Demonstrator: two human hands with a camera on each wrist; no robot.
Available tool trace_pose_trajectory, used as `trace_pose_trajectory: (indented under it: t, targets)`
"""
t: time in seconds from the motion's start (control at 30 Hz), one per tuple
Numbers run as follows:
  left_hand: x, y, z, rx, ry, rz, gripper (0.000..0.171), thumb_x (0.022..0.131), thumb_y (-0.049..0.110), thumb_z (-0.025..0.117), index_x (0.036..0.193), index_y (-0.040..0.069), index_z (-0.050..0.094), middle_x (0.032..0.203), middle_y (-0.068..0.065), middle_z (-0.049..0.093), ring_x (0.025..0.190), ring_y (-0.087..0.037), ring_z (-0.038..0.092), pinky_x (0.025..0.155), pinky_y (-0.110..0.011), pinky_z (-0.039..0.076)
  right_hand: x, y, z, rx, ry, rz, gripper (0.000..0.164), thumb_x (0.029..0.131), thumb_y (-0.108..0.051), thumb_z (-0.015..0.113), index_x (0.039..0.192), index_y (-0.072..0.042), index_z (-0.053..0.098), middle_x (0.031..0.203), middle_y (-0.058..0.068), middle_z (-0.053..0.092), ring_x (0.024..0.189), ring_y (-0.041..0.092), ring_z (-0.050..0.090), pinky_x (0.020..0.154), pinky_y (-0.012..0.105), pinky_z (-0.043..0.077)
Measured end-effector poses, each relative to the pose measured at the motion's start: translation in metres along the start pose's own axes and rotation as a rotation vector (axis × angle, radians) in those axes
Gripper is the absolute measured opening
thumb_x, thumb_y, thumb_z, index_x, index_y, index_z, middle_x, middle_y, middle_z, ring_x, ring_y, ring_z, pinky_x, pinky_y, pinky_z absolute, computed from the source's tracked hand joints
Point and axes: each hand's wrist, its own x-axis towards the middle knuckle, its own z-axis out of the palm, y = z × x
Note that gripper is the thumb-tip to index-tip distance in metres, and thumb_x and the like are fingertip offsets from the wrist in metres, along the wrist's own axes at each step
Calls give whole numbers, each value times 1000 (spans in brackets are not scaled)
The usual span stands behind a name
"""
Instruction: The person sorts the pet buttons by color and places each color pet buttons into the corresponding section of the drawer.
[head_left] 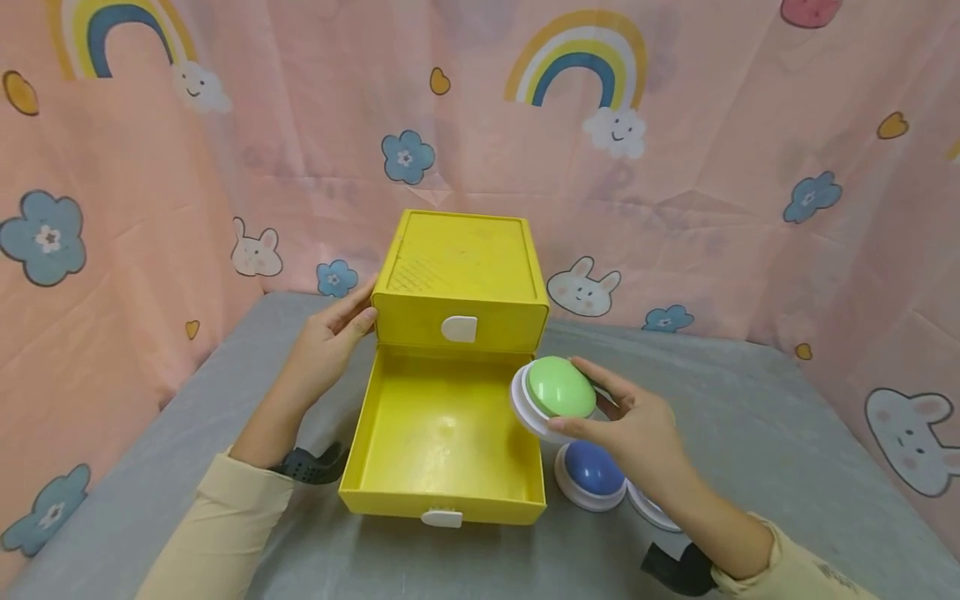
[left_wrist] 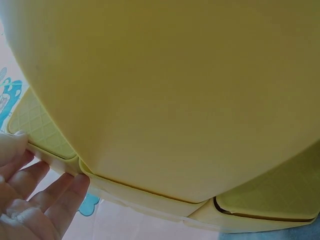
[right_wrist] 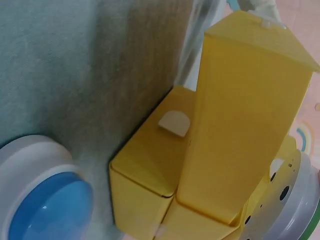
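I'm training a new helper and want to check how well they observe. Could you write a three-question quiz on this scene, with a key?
1. Which hand holds the green-domed push button?
2. Fill in: in the head view, the blue-domed push button rests on the grey table to the ____ of the open drawer.
3. The left hand touches: A) the blue-domed push button; B) the grey table; C) the yellow cabinet.

Key:
1. The right hand
2. right
3. C
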Motion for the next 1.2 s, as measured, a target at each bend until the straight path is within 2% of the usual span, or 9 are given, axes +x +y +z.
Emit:
trace_pose_trajectory:
  t: [0.3,0.6,0.93,1.2]
  targets:
    - [0,-1,1,-1,3,-6,52,105,36,48,155,31,35,157,3,42,139,-19,48,111,-39,46,3,-7,13,57,-60,-20,78,77,-32,87,146,-24,51,154,2,46,142,31,45,106,40,50]
    - [-1,0,2,7,3,-6,52,105,35,48,155,29,34,157,2,42,139,-20,48,111,-38,47,5,-12,33,78,-106,-84,75,75,-23,88,143,-17,56,150,5,52,141,26,47,110,33,45]
    - [1,0,2,2,1,5,52,105,36,48,155,31,34,157,2,41,140,-19,47,111,-37,47,11,-18,64,131,-213,-118,71,72,-16,90,137,-14,62,143,6,58,138,27,49,114,37,43]
    - [1,-1,1,-17,2,17,52,105,34,47,155,26,34,159,1,39,141,-19,46,110,-36,47,15,-27,82,87,-291,-209,73,71,-16,91,137,-9,61,142,9,60,135,29,53,112,35,45]
